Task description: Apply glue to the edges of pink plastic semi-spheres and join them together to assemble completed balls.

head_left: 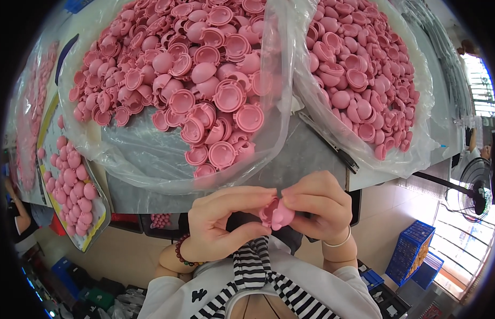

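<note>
In front of my chest, just past the table's near edge, both hands meet over small pink plastic half shells. My left hand [218, 220] pinches a hollow shell [266, 213] between thumb and fingers. From the other side my right hand [322, 204] grips a rounded pink shell [282, 216] with small bumps on it. The two shells touch, a dark gap showing between them; whether they are joined I cannot tell. Beyond my hands, an opened clear plastic bag [151, 183] holds a big heap of similar pink half shells [229, 95].
A second clear bag [425, 154] of pink shells lies at the right. On the left, a yellow-edged tray [101, 218] carries several closed pink balls [72, 175]. A slim black tool [343, 158] rests between the bags. Blue crates [409, 247] and a fan [475, 196] stand right.
</note>
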Demonstrator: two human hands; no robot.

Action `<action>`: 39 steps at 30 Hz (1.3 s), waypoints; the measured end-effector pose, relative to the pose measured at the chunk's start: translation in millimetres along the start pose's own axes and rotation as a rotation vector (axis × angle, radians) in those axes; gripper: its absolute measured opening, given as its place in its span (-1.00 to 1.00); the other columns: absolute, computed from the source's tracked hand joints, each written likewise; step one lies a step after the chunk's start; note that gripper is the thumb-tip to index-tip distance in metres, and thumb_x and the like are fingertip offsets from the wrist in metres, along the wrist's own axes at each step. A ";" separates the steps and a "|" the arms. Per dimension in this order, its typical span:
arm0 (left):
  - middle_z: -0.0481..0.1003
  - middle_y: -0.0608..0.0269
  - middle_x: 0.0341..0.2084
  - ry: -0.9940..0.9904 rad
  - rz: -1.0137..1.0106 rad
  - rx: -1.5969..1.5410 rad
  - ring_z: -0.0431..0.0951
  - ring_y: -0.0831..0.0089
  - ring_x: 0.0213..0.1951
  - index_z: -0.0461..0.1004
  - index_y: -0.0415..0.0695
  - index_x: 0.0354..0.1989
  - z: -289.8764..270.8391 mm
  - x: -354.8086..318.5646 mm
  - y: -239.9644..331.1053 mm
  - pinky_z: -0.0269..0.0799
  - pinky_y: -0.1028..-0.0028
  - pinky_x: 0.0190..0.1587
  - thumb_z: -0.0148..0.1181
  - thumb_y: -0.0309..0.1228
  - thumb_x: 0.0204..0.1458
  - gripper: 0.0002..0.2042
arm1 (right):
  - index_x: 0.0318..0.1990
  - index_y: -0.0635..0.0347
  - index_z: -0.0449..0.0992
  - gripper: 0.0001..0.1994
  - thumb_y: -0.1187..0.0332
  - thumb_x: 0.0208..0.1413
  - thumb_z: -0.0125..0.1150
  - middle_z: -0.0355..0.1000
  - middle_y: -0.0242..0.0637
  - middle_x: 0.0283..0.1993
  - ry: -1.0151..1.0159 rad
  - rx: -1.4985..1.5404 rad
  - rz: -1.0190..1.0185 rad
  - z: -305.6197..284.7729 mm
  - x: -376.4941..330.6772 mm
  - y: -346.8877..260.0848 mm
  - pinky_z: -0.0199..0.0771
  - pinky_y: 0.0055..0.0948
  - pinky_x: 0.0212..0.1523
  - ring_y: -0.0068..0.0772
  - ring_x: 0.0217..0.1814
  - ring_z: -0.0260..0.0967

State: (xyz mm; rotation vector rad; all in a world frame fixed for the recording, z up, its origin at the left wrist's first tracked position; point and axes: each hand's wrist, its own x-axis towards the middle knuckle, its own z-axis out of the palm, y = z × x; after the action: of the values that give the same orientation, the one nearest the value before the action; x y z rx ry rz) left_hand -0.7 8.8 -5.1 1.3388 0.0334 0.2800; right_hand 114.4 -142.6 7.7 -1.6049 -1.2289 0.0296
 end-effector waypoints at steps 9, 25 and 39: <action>0.44 0.05 -0.23 -0.011 0.119 0.239 0.50 0.38 -0.31 0.44 -0.28 -0.22 4.2 5.1 -2.4 0.41 0.55 -0.26 0.29 -0.56 -0.31 -0.64 | -0.30 0.20 0.48 -0.63 0.48 -0.43 0.37 0.35 -0.43 -0.47 0.044 -0.041 0.022 4.9 -10.5 3.5 0.24 -0.57 -0.47 -0.49 -0.50 0.24; 0.49 -0.04 -0.39 -0.090 0.104 0.040 0.44 0.38 -0.38 0.48 -0.31 -0.34 3.5 6.7 -8.4 0.35 0.52 -0.35 0.39 -0.46 -0.43 -0.62 | -0.33 0.21 0.46 -0.69 0.54 -0.38 0.28 0.36 -0.35 -0.46 0.182 -0.160 -0.108 23.5 -28.5 -14.2 0.19 -0.61 -0.62 -0.50 -0.56 0.22; 0.40 0.10 -0.28 -0.246 -0.330 -1.040 0.43 0.39 -0.22 0.34 -0.26 -0.24 1.9 0.5 -6.1 0.33 0.46 -0.18 0.31 -0.20 -0.24 -0.54 | 0.09 0.41 -0.06 -0.30 0.30 -0.13 0.21 0.23 -0.12 -0.12 1.173 -0.554 0.543 -247.0 -99.6 93.7 0.24 -0.41 -0.10 -0.37 -0.06 0.18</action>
State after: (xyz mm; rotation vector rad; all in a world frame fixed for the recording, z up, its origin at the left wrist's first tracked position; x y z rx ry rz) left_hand 1.3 6.0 -10.4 0.3109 -0.0888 -0.1536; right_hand 270.6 -377.4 -5.8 -1.8879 0.1413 -0.8478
